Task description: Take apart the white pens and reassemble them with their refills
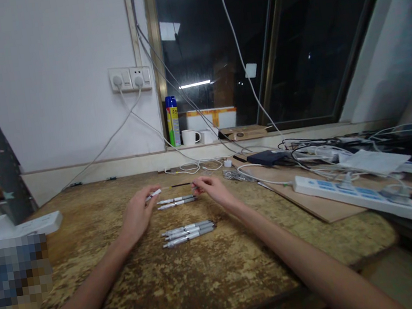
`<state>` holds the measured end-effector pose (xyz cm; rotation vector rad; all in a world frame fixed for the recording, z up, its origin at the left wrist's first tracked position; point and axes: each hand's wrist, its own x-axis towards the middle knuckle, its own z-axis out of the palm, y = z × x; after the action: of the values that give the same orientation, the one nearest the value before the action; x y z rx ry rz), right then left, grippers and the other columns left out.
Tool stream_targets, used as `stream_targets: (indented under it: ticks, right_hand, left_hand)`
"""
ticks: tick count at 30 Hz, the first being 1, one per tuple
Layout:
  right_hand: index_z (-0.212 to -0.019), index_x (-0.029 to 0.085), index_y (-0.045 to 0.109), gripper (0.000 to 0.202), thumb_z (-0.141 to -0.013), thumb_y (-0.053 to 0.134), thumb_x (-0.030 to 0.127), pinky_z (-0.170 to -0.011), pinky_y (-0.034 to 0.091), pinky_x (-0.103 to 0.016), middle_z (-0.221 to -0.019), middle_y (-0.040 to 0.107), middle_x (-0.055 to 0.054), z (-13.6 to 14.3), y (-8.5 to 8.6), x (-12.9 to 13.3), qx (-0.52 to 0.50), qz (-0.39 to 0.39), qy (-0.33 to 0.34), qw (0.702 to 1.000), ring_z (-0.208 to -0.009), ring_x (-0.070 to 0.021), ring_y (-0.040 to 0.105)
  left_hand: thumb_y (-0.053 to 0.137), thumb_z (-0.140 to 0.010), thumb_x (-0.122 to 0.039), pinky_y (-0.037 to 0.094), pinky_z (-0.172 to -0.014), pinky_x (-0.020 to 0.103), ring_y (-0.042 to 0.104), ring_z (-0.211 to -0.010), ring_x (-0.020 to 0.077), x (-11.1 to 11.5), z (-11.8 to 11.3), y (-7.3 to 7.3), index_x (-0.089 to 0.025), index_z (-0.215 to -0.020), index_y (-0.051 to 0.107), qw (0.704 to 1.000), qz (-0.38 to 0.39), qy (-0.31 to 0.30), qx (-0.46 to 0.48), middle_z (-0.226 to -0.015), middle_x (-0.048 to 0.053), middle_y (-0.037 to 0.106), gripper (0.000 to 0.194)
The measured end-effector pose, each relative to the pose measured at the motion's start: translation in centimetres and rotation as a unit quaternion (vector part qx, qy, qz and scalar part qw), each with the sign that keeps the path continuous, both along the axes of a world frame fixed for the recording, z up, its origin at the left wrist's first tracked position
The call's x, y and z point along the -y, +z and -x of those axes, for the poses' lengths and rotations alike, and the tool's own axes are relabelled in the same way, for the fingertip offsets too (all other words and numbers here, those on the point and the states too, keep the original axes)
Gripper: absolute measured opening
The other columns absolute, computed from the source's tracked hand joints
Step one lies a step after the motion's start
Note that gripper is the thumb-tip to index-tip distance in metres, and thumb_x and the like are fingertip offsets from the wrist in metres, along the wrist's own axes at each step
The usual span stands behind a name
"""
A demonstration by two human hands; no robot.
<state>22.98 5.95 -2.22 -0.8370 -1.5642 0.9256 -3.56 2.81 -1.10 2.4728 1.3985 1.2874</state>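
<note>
My left hand [137, 210] is closed, with a short white pen barrel [153, 195] pinched between thumb and fingers. Across from it, my right hand [213, 190] pinches one end of a thin pen refill [180, 185], dark toward that hand and paler toward the left. Something small under the right fingertips is too blurred to make out. Just below, between the hands, lie two white-and-grey pens [176, 203] side by side. Closer to me rests a group of similar pens [189, 233], roughly parallel, their dark tips pointing right.
The worn wooden table [194, 285] carries a white power strip [355, 196] and a brown board [314, 208] at right, with tangled cables. A clear plastic bag [233, 174] lies beyond my right hand. A spray can [173, 121] and white mug [190, 136] stand on the sill.
</note>
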Motion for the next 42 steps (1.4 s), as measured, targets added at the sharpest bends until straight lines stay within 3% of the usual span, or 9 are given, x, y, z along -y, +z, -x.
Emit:
stream_targets:
  ticks: [4,12,25,42]
  right_hand:
    - [-0.084,0.016,0.072,0.037,-0.083,0.066,0.052,-0.079,0.05,-0.031,-0.08,0.072,-0.006,-0.4,0.0,-0.2,0.008,-0.037,-0.038,0.999,-0.077,-0.0187,0.065]
    - [-0.092,0.016,0.073,0.03,-0.076,0.074,0.042,-0.079,0.053,-0.034,-0.087,0.076,-0.007,-0.7,-0.4,-0.7,0.008,-0.042,-0.052,0.998,-0.08,-0.0211,0.071]
    - [-0.095,0.015,0.075,0.026,-0.078,0.073,0.035,-0.076,0.054,-0.031,-0.092,0.076,-0.008,-0.7,-0.7,-0.6,0.057,-0.052,-0.056,0.995,-0.078,-0.019,0.07]
    - [-0.088,0.015,0.076,0.031,-0.082,0.069,0.045,-0.074,0.05,-0.03,-0.081,0.075,-0.007,-0.5,0.0,0.5,0.061,-0.031,-0.058,0.996,-0.076,-0.0189,0.066]
  left_hand:
    - [0.048,-0.099,-0.041,0.05,-0.097,0.042,0.066,-0.109,0.0287,-0.3,0.4,-0.4,-0.021,-0.118,0.067,1.0,0.018,0.017,0.019,-0.12,0.009,0.072,0.033]
    - [0.05,-0.098,-0.039,0.049,-0.099,0.041,0.066,-0.11,0.0271,-0.9,0.3,-1.4,-0.024,-0.119,0.069,0.999,0.034,-0.018,-0.014,-0.119,0.007,0.072,0.032]
    - [0.05,-0.098,-0.037,0.047,-0.101,0.042,0.064,-0.111,0.027,-1.0,0.2,-1.4,-0.02,-0.118,0.069,0.999,0.029,-0.017,-0.032,-0.12,0.008,0.072,0.032]
    - [0.049,-0.099,-0.038,0.046,-0.101,0.041,0.064,-0.111,0.0268,-0.5,-0.1,-1.0,-0.022,-0.118,0.07,0.998,0.03,-0.039,-0.036,-0.118,0.007,0.072,0.033]
